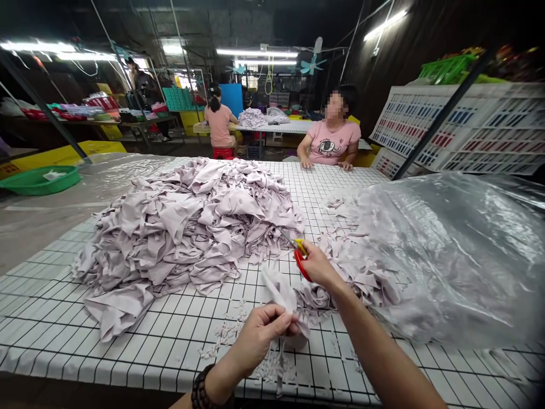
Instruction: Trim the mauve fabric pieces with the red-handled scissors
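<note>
Between the thumb and fingers of my left hand a pale lilac fabric piece is pinched, with a narrow strip of it hanging toward the table's front edge. My right hand is closed around scissors with red and yellow handles, their blades pointing up and left toward the large fabric pile. The blades are apart from the piece in my left hand. A smaller heap of lilac pieces lies beyond my right wrist. Small fabric snippets are scattered near my left hand.
The table has a white cloth with a black grid. Clear plastic sheeting covers its right side. A green basin stands at the left. Across the table sits a person in a pink shirt; white crates are stacked at right.
</note>
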A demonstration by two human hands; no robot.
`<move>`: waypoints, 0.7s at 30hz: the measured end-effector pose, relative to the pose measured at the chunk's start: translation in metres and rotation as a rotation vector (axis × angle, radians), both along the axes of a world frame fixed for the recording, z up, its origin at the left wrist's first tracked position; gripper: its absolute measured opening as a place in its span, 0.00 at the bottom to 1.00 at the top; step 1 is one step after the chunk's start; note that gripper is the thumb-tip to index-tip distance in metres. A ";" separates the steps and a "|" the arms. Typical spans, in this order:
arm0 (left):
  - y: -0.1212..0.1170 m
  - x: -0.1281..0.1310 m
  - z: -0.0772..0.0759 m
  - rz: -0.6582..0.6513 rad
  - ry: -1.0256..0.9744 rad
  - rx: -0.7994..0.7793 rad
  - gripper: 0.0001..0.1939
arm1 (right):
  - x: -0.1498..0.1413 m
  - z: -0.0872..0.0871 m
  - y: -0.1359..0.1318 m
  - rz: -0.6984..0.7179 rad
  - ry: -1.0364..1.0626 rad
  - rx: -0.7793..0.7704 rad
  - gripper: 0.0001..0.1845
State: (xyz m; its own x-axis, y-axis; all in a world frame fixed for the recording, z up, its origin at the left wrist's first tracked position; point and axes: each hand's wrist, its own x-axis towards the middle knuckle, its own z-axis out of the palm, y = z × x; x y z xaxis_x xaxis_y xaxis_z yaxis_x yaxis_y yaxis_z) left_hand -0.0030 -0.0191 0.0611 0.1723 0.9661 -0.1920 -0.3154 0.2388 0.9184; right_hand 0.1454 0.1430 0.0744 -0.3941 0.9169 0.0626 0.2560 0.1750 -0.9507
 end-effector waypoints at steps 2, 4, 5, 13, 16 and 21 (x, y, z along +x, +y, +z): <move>0.005 0.000 -0.009 0.074 0.029 -0.011 0.16 | 0.009 -0.011 -0.025 0.036 0.031 -0.060 0.08; 0.010 0.000 -0.013 0.095 0.030 -0.035 0.16 | 0.020 -0.024 -0.053 0.155 0.171 -0.263 0.13; 0.011 0.001 -0.014 0.088 0.026 -0.049 0.16 | 0.024 -0.031 -0.065 0.192 0.215 -0.346 0.17; 0.017 0.007 -0.011 0.139 0.242 0.158 0.15 | 0.020 -0.061 -0.090 -0.044 0.380 -0.318 0.20; 0.013 0.007 -0.015 0.127 0.192 0.181 0.13 | 0.025 -0.056 -0.086 -0.053 0.284 -0.281 0.19; 0.015 0.011 -0.025 0.038 -0.032 0.147 0.12 | 0.040 -0.037 -0.095 0.047 0.018 -0.241 0.17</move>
